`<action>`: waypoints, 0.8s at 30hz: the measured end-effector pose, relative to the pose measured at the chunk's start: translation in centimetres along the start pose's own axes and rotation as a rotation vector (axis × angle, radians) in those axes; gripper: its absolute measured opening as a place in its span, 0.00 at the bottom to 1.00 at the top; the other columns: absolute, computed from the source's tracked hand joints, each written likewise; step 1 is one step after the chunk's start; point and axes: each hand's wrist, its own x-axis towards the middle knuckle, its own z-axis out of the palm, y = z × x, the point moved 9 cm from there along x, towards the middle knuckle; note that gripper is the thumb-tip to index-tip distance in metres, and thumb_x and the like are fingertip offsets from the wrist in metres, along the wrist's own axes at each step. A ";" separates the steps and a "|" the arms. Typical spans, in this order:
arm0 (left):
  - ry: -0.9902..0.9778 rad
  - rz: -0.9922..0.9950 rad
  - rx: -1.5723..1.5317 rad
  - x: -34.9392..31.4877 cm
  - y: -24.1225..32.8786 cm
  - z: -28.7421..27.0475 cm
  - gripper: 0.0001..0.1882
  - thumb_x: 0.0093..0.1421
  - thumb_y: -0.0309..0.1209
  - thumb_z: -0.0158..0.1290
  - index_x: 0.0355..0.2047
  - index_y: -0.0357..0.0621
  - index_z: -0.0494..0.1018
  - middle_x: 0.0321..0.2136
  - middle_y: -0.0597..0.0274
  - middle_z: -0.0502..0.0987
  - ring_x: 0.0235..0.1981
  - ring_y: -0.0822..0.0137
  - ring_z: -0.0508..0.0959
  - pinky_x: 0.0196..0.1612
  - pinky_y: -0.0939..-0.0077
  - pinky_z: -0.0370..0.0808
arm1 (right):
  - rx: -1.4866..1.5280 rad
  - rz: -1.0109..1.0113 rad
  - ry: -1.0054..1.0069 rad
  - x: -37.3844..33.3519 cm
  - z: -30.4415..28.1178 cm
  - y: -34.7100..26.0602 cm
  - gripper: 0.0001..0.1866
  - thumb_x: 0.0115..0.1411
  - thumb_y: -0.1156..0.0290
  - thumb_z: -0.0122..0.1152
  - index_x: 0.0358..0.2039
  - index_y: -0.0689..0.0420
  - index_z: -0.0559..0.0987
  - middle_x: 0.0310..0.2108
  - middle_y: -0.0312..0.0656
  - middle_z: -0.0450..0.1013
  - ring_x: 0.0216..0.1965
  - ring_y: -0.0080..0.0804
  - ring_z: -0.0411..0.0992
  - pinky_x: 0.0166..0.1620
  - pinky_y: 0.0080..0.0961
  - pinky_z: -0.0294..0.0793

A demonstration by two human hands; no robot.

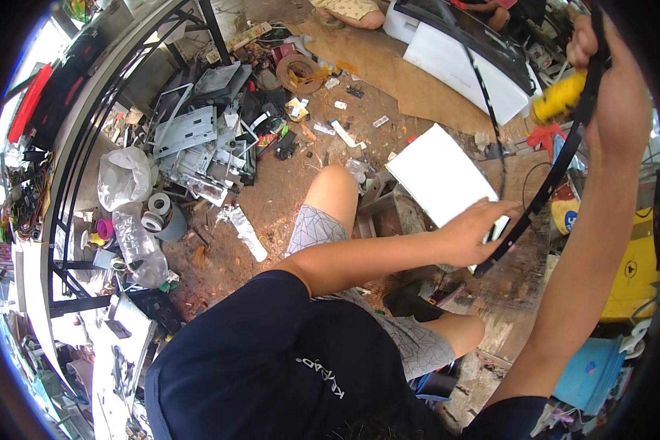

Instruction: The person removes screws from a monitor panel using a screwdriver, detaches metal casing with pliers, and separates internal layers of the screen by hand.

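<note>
Right hand (pixel 614 110) is up in the upper right of the frame, fingers curled around a long black strip (pixel 557 173) that bows down from there toward the middle right. There's a yellow cylindrical thing (pixel 559 100) right by that hand too, but can't tell if it's actually gripped or just behind the strip.

Left hand (pixel 471 233) is right of center, fingers bent over the lower right edge of a flat white panel (pixel 441 174), with the strip's lower end right beside it. Honestly can't tell whether it's pinching the panel, the strip or both. A second, thinner black strip (pixel 483 92) hangs down from the top, passing along the panel's right side.

Rest of the place is pretty packed: a heap of grey casings (pixel 187 133) at upper left on the brown floor (pixel 378 158), a brown ring (pixel 301 73) near the top of that heap, a clear plastic bottle (pixel 141 249) at left, a yellow box (pixel 629 277) at the right edge and a blue bin (pixel 589 375) at lower right
</note>
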 end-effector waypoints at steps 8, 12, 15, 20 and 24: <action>-0.105 -0.242 -0.679 -4.7 2.8 -8.6 0.34 0.70 0.52 0.41 0.63 0.36 0.58 0.39 0.52 0.77 0.43 0.64 0.76 0.51 0.70 0.70 | 0.163 -0.030 0.490 -0.9 1.0 2.1 0.22 0.73 0.54 0.44 0.48 0.63 0.74 0.20 0.28 0.61 0.20 0.16 0.60 0.27 0.14 0.64; 0.194 -0.341 0.061 -8.8 3.8 -14.2 0.18 0.71 0.41 0.47 0.50 0.38 0.70 0.31 0.62 0.73 0.34 0.71 0.72 0.41 0.74 0.71 | 0.202 0.150 0.389 -0.9 -1.1 6.8 0.24 0.72 0.55 0.44 0.53 0.63 0.73 0.34 0.40 0.74 0.26 0.22 0.63 0.34 0.19 0.66; 0.470 -0.307 0.212 -10.2 4.4 -19.1 0.15 0.72 0.40 0.45 0.44 0.39 0.73 0.27 0.67 0.72 0.29 0.75 0.71 0.36 0.76 0.70 | -0.019 0.259 0.398 -3.3 -2.3 10.1 0.28 0.73 0.52 0.40 0.56 0.64 0.73 0.43 0.44 0.77 0.25 0.18 0.62 0.29 0.16 0.63; 0.737 -0.389 0.149 -10.6 1.6 -28.9 0.17 0.74 0.43 0.40 0.45 0.44 0.73 0.21 0.77 0.62 0.19 0.82 0.59 0.21 0.87 0.56 | -0.019 0.428 0.391 -13.2 -6.2 11.7 0.30 0.73 0.51 0.40 0.61 0.65 0.69 0.47 0.46 0.75 0.24 0.15 0.61 0.25 0.11 0.59; 0.936 -0.435 0.133 -12.2 -2.5 -37.7 0.19 0.73 0.43 0.40 0.47 0.42 0.74 0.20 0.74 0.62 0.17 0.81 0.58 0.18 0.85 0.56 | 0.001 0.568 0.446 -23.9 -9.7 13.0 0.32 0.72 0.48 0.42 0.61 0.64 0.69 0.42 0.41 0.75 0.23 0.14 0.63 0.24 0.12 0.60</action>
